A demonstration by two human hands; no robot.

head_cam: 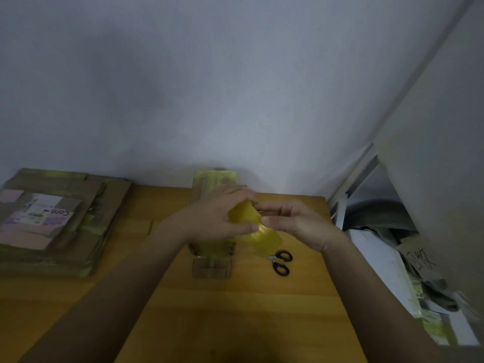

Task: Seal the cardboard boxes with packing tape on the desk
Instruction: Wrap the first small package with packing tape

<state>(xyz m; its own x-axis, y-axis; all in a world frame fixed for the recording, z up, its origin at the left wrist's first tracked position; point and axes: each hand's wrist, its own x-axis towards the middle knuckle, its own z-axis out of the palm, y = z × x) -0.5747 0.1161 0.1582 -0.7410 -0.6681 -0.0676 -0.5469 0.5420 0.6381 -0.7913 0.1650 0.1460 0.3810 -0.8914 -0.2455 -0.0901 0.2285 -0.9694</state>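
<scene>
A yellow roll of packing tape (242, 214) is held up above the wooden desk (235, 305). My left hand (217, 213) grips the roll from the left. My right hand (296, 221) pinches the loose yellowish strip of tape (265, 239), which hangs down and to the right of the roll. Below my hands a narrow cardboard box (212, 258) lies on the desk with tape along its top; its far end (213, 179) shows beyond my left hand. Its middle is hidden by my hands.
Black-handled scissors (281, 262) lie right of the box. A stack of flattened cardboard boxes with labels (52, 221) fills the desk's back left. A wall runs behind the desk. Beyond the right edge, a cluttered gap holds papers and cloth (392, 244).
</scene>
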